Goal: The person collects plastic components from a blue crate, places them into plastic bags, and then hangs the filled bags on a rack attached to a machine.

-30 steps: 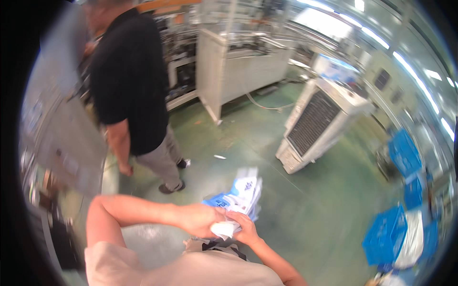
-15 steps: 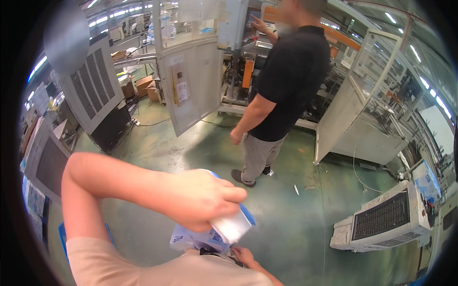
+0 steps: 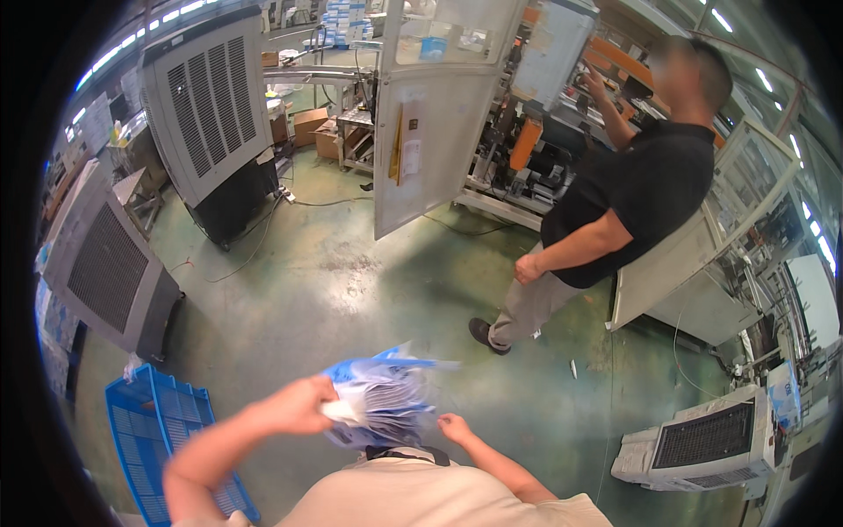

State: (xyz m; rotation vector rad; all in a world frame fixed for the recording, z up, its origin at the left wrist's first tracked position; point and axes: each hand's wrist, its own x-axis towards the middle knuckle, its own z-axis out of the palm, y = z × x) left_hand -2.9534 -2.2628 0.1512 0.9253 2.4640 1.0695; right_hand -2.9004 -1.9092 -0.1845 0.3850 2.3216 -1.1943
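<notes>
A blurred bundle of blue and white printed plastic bags is in front of my body, its many thin layers fanned out. My left hand is closed around its left side, where a white folded part sticks out by the fingers. Close by the bundle's right edge is my right hand, fingers bent loosely toward it. It seems to hold nothing, though whether the fingertips touch the bags is hard to see.
A blue plastic crate stands at lower left, near grey vented units. A co-worker in a black shirt stands ahead right, one hand raised toward a machine. An open white door panel is ahead. Another cooler-like unit is at right.
My left hand has swung down and left with the bundle, which now shows its fanned layers. My right hand has come up beside it. The view has shifted left.
</notes>
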